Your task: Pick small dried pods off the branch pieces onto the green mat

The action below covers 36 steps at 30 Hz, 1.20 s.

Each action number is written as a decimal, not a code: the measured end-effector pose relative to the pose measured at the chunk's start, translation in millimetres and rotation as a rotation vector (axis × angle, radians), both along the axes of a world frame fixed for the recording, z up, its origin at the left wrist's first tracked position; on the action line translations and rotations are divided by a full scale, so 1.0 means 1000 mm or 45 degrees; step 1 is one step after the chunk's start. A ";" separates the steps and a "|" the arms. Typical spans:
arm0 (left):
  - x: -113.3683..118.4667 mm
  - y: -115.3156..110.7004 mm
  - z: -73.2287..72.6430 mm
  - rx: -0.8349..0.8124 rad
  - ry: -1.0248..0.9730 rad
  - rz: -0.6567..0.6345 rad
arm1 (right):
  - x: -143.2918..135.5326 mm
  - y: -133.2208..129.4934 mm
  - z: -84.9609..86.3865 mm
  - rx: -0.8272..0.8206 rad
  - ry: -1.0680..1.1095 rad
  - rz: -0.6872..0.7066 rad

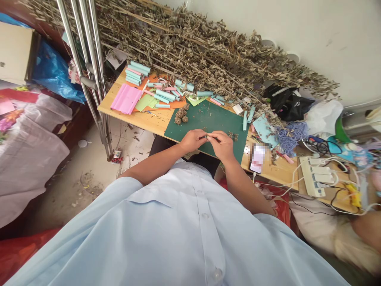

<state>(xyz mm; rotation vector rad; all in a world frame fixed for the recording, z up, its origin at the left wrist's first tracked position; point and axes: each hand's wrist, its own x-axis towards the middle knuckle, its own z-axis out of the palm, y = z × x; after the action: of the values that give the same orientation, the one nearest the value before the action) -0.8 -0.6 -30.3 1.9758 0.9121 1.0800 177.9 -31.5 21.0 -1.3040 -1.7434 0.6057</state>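
Over the front edge of a green mat (208, 115), my left hand (193, 140) and my right hand (221, 143) meet at the fingertips. The fingers of both are pinched together around something small and dark, too tiny to make out. Several brown, crumbly balls (181, 114) rest on the mat beyond my left hand. Dried leaf crumbs (233, 136) lie just right of my right hand.
Blue paper rolls (165, 95) and a pink sheet (126, 98) lie at the left. Dried stalks (190, 43) pile along the back. To the right are a phone (257, 158), blue yarn (289, 138) and a power strip (312, 176). Metal crutches (86, 59) stand left of the table.
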 end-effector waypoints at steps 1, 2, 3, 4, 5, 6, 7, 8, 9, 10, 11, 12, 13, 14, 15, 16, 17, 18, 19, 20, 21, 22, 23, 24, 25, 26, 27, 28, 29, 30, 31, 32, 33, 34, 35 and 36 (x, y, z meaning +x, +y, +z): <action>0.000 0.000 0.000 0.007 -0.005 -0.004 | 0.000 0.000 0.001 -0.006 -0.021 -0.010; 0.000 0.000 -0.001 0.011 -0.009 -0.004 | 0.000 -0.001 0.001 -0.015 -0.045 -0.023; 0.000 0.000 -0.002 0.015 -0.011 -0.002 | -0.001 -0.001 0.002 -0.027 -0.068 -0.037; 0.000 0.001 -0.002 0.017 -0.011 0.000 | -0.001 -0.001 0.003 -0.034 -0.090 -0.047; 0.000 0.001 -0.003 0.019 -0.009 0.001 | -0.001 -0.001 0.004 -0.032 -0.113 -0.046; 0.000 0.001 -0.003 0.019 -0.007 0.000 | -0.001 -0.001 0.005 -0.020 -0.137 -0.037; 0.000 0.001 -0.003 0.018 -0.006 -0.001 | -0.001 -0.001 0.007 0.004 -0.161 -0.022; 0.000 0.001 -0.003 0.014 -0.003 -0.001 | -0.001 -0.001 0.008 0.035 -0.187 -0.003; 0.000 0.000 -0.003 0.007 0.001 0.001 | -0.001 -0.001 0.011 0.071 -0.218 0.023; 0.000 0.000 -0.003 -0.001 0.003 0.003 | 0.000 -0.001 0.013 0.104 -0.253 0.050; 0.000 0.000 -0.003 -0.009 0.004 0.005 | 0.000 -0.001 0.015 0.132 -0.290 0.078; 0.000 0.000 -0.002 -0.015 0.002 0.005 | 0.000 -0.001 0.018 0.155 -0.327 0.107; 0.000 -0.001 -0.002 -0.021 -0.003 0.004 | 0.001 -0.002 0.020 0.173 -0.364 0.136; 0.000 -0.001 -0.002 -0.025 -0.010 0.000 | 0.001 -0.002 0.021 0.188 -0.401 0.162; 0.000 -0.001 -0.002 -0.027 -0.017 -0.004 | 0.002 -0.003 0.023 0.200 -0.438 0.180; 0.000 -0.001 -0.002 -0.028 -0.022 -0.006 | 0.003 -0.004 0.023 0.208 -0.479 0.193; 0.000 -0.001 -0.002 -0.029 -0.022 -0.005 | 0.004 -0.005 0.024 0.213 -0.524 0.201; 0.000 -0.001 -0.002 -0.029 -0.018 -0.002 | 0.005 -0.005 0.025 0.212 -0.569 0.206; 0.000 -0.001 -0.002 -0.031 -0.013 0.004 | 0.005 -0.006 0.025 0.207 -0.611 0.207; 0.000 -0.002 -0.002 -0.034 -0.010 0.013 | 0.006 -0.007 0.026 0.201 -0.645 0.206; 0.000 -0.002 -0.003 -0.039 -0.011 0.022 | 0.006 -0.008 0.027 0.196 -0.671 0.207; 0.001 -0.002 -0.003 -0.043 -0.015 0.029 | 0.006 -0.009 0.027 0.195 -0.689 0.211; 0.001 -0.002 -0.003 -0.045 -0.020 0.031 | 0.006 -0.009 0.028 0.196 -0.702 0.216; 0.001 -0.002 -0.004 -0.042 -0.024 0.029 | 0.006 -0.010 0.029 0.196 -0.713 0.224; 0.001 -0.002 -0.004 -0.036 -0.026 0.024 | 0.005 -0.010 0.030 0.194 -0.725 0.234; 0.000 -0.002 -0.004 -0.025 -0.026 0.016 | 0.004 -0.010 0.031 0.188 -0.737 0.244; 0.000 -0.002 -0.004 -0.013 -0.023 0.006 | 0.004 -0.010 0.032 0.181 -0.750 0.251; 0.000 -0.002 -0.004 0.000 -0.021 -0.003 | 0.003 -0.009 0.033 0.172 -0.762 0.256; 0.000 -0.002 -0.004 0.011 -0.022 -0.009 | 0.003 -0.009 0.034 0.163 -0.771 0.261; 0.000 -0.002 -0.004 0.020 -0.027 -0.013 | 0.002 -0.008 0.034 0.155 -0.775 0.267; 0.000 -0.002 -0.003 0.026 -0.032 -0.015 | 0.002 -0.008 0.035 0.148 -0.768 0.274; -0.001 -0.002 -0.003 0.029 -0.037 -0.015 | 0.002 -0.007 0.035 0.143 -0.747 0.281; -0.001 -0.002 -0.002 0.028 -0.041 -0.011 | 0.003 -0.007 0.035 0.141 -0.713 0.283; -0.001 -0.002 -0.001 0.025 -0.041 -0.007 | 0.003 -0.007 0.034 0.140 -0.669 0.278; -0.001 -0.002 -0.001 0.019 -0.038 0.001 | 0.004 -0.007 0.034 0.143 -0.622 0.261; -0.001 -0.001 0.000 0.013 -0.033 0.010 | 0.004 -0.007 0.034 0.147 -0.580 0.237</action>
<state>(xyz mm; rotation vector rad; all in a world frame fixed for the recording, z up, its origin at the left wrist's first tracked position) -2.2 -2.0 -30.7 1.9632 0.9032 1.1141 182.1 -38.3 55.1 -1.2741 -2.2537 0.3151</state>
